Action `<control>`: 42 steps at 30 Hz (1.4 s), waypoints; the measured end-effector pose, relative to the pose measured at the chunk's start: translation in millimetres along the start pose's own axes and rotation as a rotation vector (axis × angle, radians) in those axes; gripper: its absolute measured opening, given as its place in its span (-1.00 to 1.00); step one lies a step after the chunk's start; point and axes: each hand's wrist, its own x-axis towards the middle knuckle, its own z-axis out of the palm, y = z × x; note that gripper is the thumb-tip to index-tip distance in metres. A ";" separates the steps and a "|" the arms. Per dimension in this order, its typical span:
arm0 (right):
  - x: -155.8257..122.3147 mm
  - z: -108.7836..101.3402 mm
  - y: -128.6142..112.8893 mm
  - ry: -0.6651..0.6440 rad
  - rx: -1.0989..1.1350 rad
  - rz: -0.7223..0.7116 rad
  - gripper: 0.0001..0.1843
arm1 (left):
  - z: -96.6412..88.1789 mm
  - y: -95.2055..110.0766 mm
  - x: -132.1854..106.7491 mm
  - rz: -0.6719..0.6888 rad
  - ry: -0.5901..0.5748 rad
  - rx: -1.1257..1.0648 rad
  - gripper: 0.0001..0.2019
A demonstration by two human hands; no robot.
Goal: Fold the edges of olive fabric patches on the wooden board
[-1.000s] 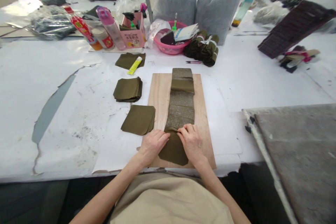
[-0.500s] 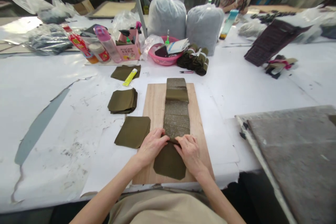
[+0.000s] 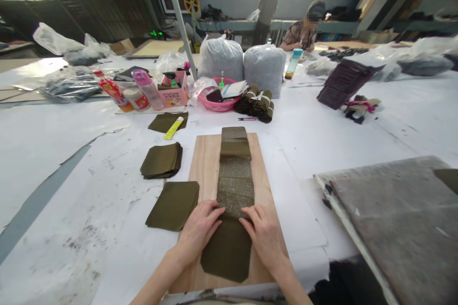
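Pressing olive fabric piece (image 3: 226,252), palms apparently flat: left hand (image 3: 199,229), right hand (image 3: 264,236)

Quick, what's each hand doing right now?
Left hand: open, pressed flat on the olive fabric piece.
Right hand: open, flat on the same piece.

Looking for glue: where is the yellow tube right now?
In the head view, the yellow tube lies left of the far end of the wooden board, on a flat olive fabric piece, just beyond the stack of olive squares.
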 end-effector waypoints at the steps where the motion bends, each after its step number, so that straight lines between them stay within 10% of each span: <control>1: 3.7 -1.6 1.5 0.030 0.004 0.024 -0.82 | -1.2 0.0 0.7 -0.004 -0.006 -0.006 -0.73; 13: 88.2 -0.1 23.3 0.040 -0.216 0.047 -0.79 | -7.3 2.5 3.6 -0.057 -0.048 -0.099 -0.68; 42: 93.2 -6.5 27.6 0.006 -0.090 0.283 -0.93 | 2.6 -1.0 -1.2 -0.055 0.006 -0.112 -0.74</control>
